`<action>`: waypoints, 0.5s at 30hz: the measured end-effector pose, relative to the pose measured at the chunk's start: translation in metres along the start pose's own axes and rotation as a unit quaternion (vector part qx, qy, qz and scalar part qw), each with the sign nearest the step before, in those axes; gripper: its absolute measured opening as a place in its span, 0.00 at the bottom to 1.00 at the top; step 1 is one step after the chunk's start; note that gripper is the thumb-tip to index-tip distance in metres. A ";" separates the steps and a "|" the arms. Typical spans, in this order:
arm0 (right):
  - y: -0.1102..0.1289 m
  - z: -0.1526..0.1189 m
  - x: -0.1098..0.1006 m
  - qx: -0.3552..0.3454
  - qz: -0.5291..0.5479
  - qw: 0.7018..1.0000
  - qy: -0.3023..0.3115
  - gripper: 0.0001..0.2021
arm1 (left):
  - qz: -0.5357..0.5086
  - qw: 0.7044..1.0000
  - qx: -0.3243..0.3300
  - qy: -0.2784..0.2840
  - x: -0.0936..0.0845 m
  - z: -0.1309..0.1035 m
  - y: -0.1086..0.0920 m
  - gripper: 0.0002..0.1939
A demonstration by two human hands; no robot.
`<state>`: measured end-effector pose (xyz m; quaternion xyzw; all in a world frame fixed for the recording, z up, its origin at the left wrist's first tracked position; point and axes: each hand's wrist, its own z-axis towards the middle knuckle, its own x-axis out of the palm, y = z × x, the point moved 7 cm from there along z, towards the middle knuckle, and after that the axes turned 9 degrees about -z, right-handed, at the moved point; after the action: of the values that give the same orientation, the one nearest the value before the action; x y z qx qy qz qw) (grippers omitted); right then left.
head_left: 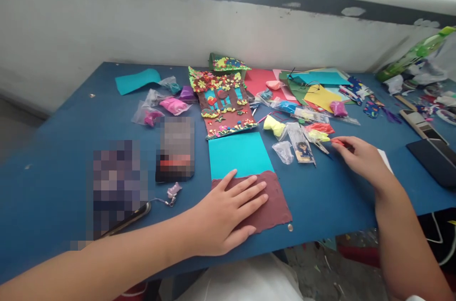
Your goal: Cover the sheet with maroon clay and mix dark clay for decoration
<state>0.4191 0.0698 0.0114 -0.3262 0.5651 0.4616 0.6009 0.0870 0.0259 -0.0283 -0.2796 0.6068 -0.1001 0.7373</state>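
Note:
My left hand (231, 211) lies flat, fingers spread, on a brown clay layer (276, 206). That layer covers the near part of a turquoise sheet (238, 151). Off to the right, my right hand (359, 156) has thumb and forefinger closed on a small orange-red thing (340, 142), mostly hidden by the fingers. Near those fingertips lie a yellow clay lump (318, 136), a red clay packet (320, 127) and a clear printed pouch (302, 146). Beyond the sheet is a decorated clay picture (228, 111) with flowers and brown and blue parts.
Two blurred-out phones, a nearer one (117, 187) and a farther one (175, 149), lie left of the sheet. Pink clay bags (174, 105) sit behind them. Coloured papers (320, 97) are piled at the back right. A dark case (432, 161) lies near the right edge.

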 end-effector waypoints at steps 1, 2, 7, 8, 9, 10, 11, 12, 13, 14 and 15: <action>-0.002 0.000 -0.003 0.009 0.000 1.000 -0.008 0.41 | 0.001 1.000 0.001 -0.001 0.000 0.000 0.000 0.28; -0.003 0.000 -0.005 0.016 0.001 1.000 -0.015 0.44 | 0.002 1.000 0.001 -0.002 0.001 0.000 0.000 0.28; 0.001 -0.001 -0.011 0.042 0.009 0.998 -0.037 0.43 | 0.011 1.000 0.000 -0.008 0.003 -0.001 -0.001 0.28; 0.002 -0.002 -0.012 0.045 0.012 0.998 -0.042 0.40 | 0.013 1.000 0.000 -0.007 0.003 -0.001 -0.002 0.28; 0.004 -0.003 -0.012 0.048 0.016 0.998 -0.046 0.37 | 0.015 1.000 0.000 -0.006 0.003 -0.001 -0.002 0.28; 0.005 -0.004 -0.013 0.051 0.021 0.997 -0.050 0.34 | 0.017 1.000 0.000 -0.004 0.003 -0.001 -0.003 0.27; 0.007 -0.005 -0.014 0.054 0.025 0.997 -0.054 0.32 | 0.018 1.000 -0.001 -0.004 0.003 -0.001 -0.003 0.27; 0.008 -0.006 -0.014 0.057 0.030 0.996 -0.059 0.30 | 0.018 1.000 -0.001 -0.004 0.002 -0.001 -0.003 0.28; 0.008 -0.006 -0.015 0.059 0.034 0.996 -0.064 0.28 | 0.018 1.000 -0.001 -0.006 0.001 -0.001 -0.004 0.28; 0.009 -0.007 -0.016 0.061 0.038 0.995 -0.070 0.26 | 0.018 1.000 0.000 -0.008 0.000 -0.001 -0.004 0.28; 0.009 -0.007 -0.017 0.064 0.041 0.994 -0.077 0.25 | 0.020 1.000 0.000 -0.010 -0.001 -0.001 -0.004 0.28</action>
<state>0.4091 0.0636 0.0286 -0.2270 0.5584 0.4728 0.6427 0.0868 0.0228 -0.0257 -0.2684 0.6048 -0.0828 0.7452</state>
